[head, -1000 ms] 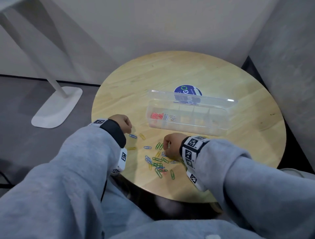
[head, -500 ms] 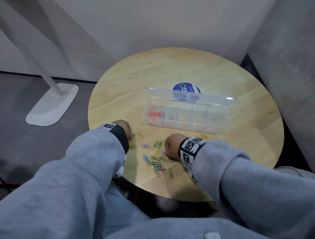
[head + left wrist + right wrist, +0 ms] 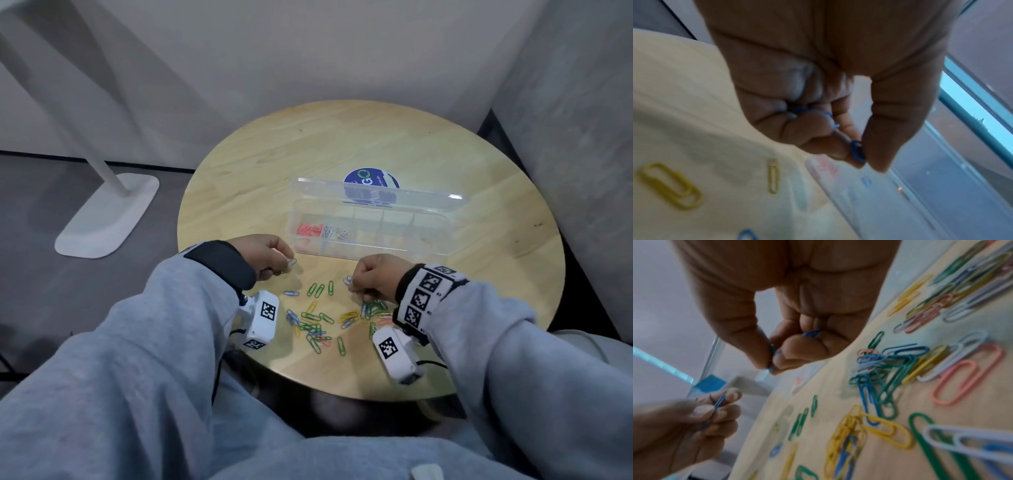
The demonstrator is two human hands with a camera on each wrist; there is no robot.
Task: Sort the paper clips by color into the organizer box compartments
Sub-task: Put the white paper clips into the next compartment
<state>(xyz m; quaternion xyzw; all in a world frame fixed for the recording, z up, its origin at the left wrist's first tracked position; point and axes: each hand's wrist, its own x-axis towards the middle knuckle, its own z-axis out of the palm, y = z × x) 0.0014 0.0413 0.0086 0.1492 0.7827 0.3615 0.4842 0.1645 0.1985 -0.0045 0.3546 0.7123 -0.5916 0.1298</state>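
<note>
Left hand (image 3: 265,255) is lifted just above the round wooden bench (image 3: 342,150), thumb and forefinger pinching a blue paper clip (image 3: 857,150); the left wrist view also shows more blue clips tucked under its curled fingers (image 3: 803,129). Right hand (image 3: 373,277) hovers at the far edge of the loose pile, fingers curled, thumb and forefinger pinching another blue clip (image 3: 771,353), with a further bit of blue caught in the curled fingers behind.

Clear organizer box (image 3: 442,240) sits on the bench beyond both hands, lid (image 3: 411,198) standing open at the back. Its leftmost compartment holds red clips (image 3: 310,230); the next one to the right holds white/silver clips (image 3: 337,233). The other compartments look bare, hard to tell through the plastic. A round blue sticker (image 3: 370,176) lies on the bench behind the box, partly seen through the lid.

Loose pile of mixed clips (image 3: 315,325) lies on the bench between the two wrists, near the front edge: green, yellow, blue, pink and pale ones, tangled in places. Three green clips (image 3: 320,289) lie side by side just beyond the pile, a single blue one (image 3: 291,293) left of them. Two yellow clips (image 3: 670,185) lie apart near the left hand in the left wrist view.

Grey sleeves (image 3: 137,342) on both arms, marker bands on the wrists. A white stand base (image 3: 106,216) rests on the grey floor left of the bench.
</note>
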